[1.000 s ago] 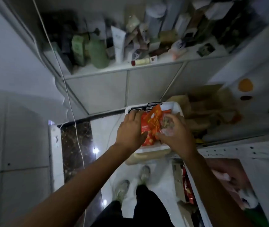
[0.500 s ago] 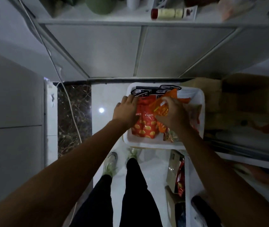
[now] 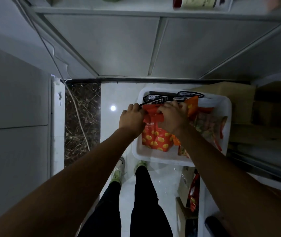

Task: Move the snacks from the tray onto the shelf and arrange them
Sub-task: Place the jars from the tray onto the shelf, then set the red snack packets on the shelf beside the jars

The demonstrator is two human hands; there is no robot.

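1. White tray (image 3: 170, 160) sits below the hands, just ahead of the person's shoes; it holds snack packs.
2. Red bag w/ yellow dots (image 3: 155, 139) lies in the tray's left half. Black packets (image 3: 155, 97) are behind it, an orange packet (image 3: 192, 105) & a clear mixed pack (image 3: 208, 127) to its right.
3. Left hand (image 3: 131, 118): fingers curled on the bag's top-left corner. Right hand (image 3: 174, 117): fingers curled over the top seam, pinching it.
4. Handling, by the look: light, soft, slick film; contents prob. crushable. Best hold is the flat top seam at both corners, w/o squeezing the belly.
5. Shelf (image 3: 102, 10) is above, well apart from the tray.
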